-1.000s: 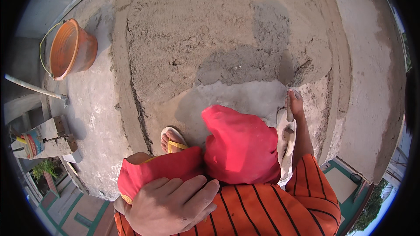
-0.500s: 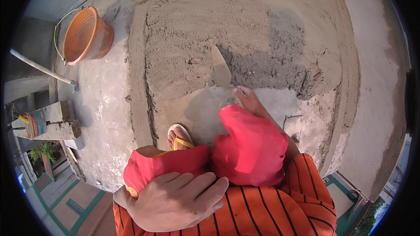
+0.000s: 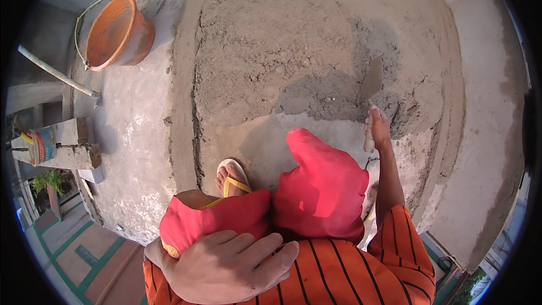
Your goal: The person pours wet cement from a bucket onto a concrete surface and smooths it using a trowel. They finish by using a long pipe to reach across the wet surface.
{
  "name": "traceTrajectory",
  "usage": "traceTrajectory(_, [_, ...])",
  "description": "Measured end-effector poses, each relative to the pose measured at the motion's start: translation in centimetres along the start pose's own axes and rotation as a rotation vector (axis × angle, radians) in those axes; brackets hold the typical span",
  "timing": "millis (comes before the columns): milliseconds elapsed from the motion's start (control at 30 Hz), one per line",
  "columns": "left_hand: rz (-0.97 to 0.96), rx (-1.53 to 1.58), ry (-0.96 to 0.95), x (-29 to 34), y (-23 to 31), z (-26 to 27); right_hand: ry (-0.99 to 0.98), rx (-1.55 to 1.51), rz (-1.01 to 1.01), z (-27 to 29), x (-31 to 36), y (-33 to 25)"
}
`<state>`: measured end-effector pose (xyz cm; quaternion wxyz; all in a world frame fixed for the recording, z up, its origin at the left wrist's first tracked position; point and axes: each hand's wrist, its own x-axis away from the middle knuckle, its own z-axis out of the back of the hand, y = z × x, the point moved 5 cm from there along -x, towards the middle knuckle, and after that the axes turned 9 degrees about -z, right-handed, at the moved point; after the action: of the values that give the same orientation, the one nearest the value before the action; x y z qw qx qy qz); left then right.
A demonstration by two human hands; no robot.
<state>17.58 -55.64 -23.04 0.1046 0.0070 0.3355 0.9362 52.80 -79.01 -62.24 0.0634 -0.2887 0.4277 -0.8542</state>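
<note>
My right hand [image 3: 380,126] is wrapped round the handle of a pointed trowel [image 3: 372,79]. The trowel's blade points away from me, over the right part of a bed of wet grey mortar [image 3: 248,62]. Whether the blade touches the mortar is hard to tell. The mortar is rough in the middle and smoother at the far side, and its near edge ends ragged on bare concrete [image 3: 288,130]. My left hand [image 3: 228,265] lies across my lap by the red shorts, fingers stretched out, holding nothing.
An orange bucket [image 3: 121,34] lies tipped at the far left, near a long-handled tool [image 3: 56,73]. Closer on the left, a paint tin [image 3: 42,146] sits by pale blocks [image 3: 79,157]. A smooth mortar strip [image 3: 183,90] borders the bed on the left; a concrete wall [image 3: 491,79] stands right.
My right hand has carried the trowel from the middle of the mortar's near edge to the right. The left hand stays on my lap. The view has shifted slightly.
</note>
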Motion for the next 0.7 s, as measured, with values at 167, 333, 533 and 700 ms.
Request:
traceTrajectory(167, [-0.048, 0.059, -0.071, -0.8, -1.0, -0.3, -0.158, -0.011, -0.049, -6.0, 3.7, -4.7])
traceTrajectory(333, [0.034, 0.007, -0.021, -0.8, -0.3, -0.2, -0.607, 0.129, 0.062, -20.9, 6.3, -11.7])
traceTrajectory(533, [0.11, 0.006, -0.031, -0.5, -0.3, -0.4, -0.461, 0.087, -0.101, -17.6, 2.1, -11.6])
traceTrajectory(700, [0.052, 0.022, -0.02, -1.1, -1.0, -0.7, -0.182, 0.013, -0.138, -4.5, 1.0, -6.0])
